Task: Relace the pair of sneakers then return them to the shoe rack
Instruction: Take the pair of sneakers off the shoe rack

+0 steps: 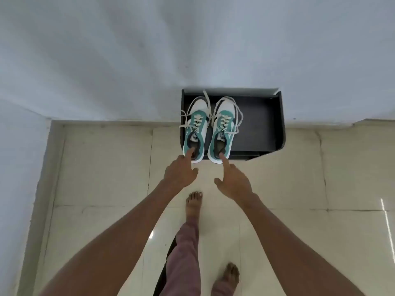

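Inspector: Two sneakers stand side by side on the top of the black shoe rack [265,124], toes toward the white wall [192,39], heels at the front edge. The left sneaker [196,129] sits at the rack's left end; the right sneaker [222,131] is just beside it.

Clerk: And the hands?

Inspector: The left hand [179,171] has its index finger hooked inside the heel opening of the left sneaker, the other fingers loosely curled, thumb out to the side. The right hand [234,180] does likewise in the right sneaker. Neither hand is clamped around a shoe; each makes contact by one finger only.

Clerk: State of the laces?

Inspector: Cream laces [223,121] cross the eyelets of both shoes, but the ends lie loose, trailing over the sides and across the rack top. No bow is visible on either. Whether the threading is complete, I cannot tell at this distance.

Clerk: Progress, then?

Inspector: My judgement is one of two readings: the pair is about to be lifted off for relacing, or it is being set down afterward. The untied ends favour the first. The person stands barefoot on the tiled floor [106,167], facing the rack.
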